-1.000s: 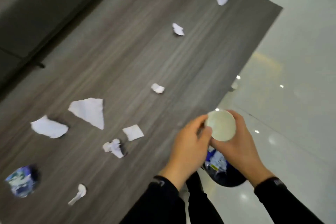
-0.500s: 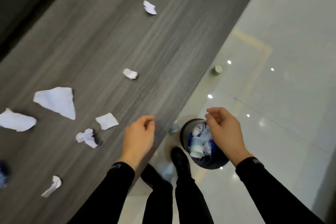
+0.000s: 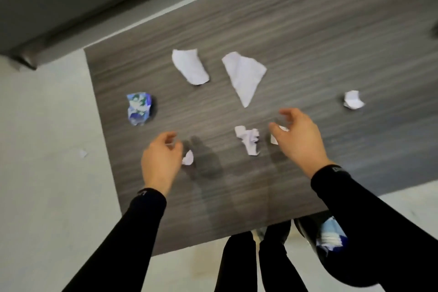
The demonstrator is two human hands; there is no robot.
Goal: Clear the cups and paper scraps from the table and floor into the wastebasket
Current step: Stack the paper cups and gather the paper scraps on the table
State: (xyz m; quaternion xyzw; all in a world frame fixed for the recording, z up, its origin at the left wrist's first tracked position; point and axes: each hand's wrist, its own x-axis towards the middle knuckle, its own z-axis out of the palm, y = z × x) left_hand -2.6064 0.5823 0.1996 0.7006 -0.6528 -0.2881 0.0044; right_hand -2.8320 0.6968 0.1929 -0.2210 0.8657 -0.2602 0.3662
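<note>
- A small white paper scrap (image 3: pixel 82 153) lies on the pale floor (image 3: pixel 47 125) off the desk's left edge.
- A crushed blue-and-white paper cup (image 3: pixel 139 111) sits near the left edge of the grey wood-grain desk (image 3: pixel 308 42).
- The left hand (image 3: pixel 161 161), fingers loosely curled and holding nothing, hovers over a small crumpled white scrap (image 3: pixel 188 157); closing thumb and forefinger straight down on it should lift it cleanly.
- A crumpled white wad (image 3: pixel 248 140) lies between the hands.
- The right hand (image 3: pixel 298 140), fingers spread and empty, reaches over a flat white piece (image 3: pixel 275 138); pinching an edge would work better than pressing flat.
- The dark wastebasket (image 3: pixel 305 232) stands below the near edge at the right, trash inside.
</note>
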